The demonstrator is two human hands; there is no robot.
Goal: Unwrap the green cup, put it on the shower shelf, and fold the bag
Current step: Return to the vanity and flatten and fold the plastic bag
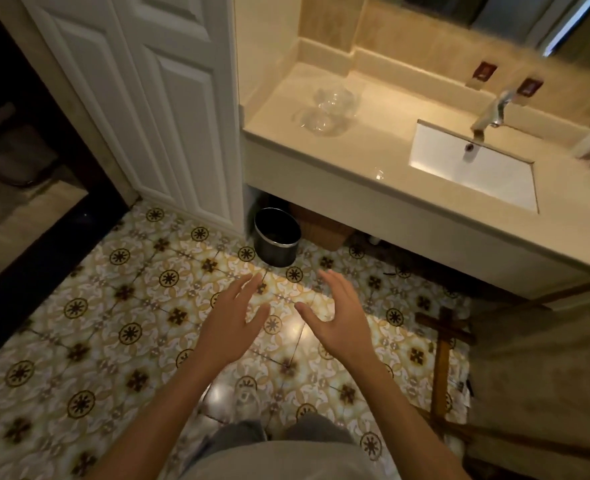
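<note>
My left hand (232, 318) and my right hand (338, 317) are held out side by side over the patterned floor, palms facing each other, fingers spread, nothing in either. On the beige counter (373, 157), at its far left, lie clear crumpled plastic wrappings (328, 110) that look like transparent bags. I cannot make out a green cup inside them, and no shower shelf is in view.
A white sink basin (477, 168) with a chrome tap (491, 114) is set in the counter to the right. A black waste bin (276, 237) stands under the counter. A white panelled door (155, 98) is at left, a wooden stand (442, 358) at right.
</note>
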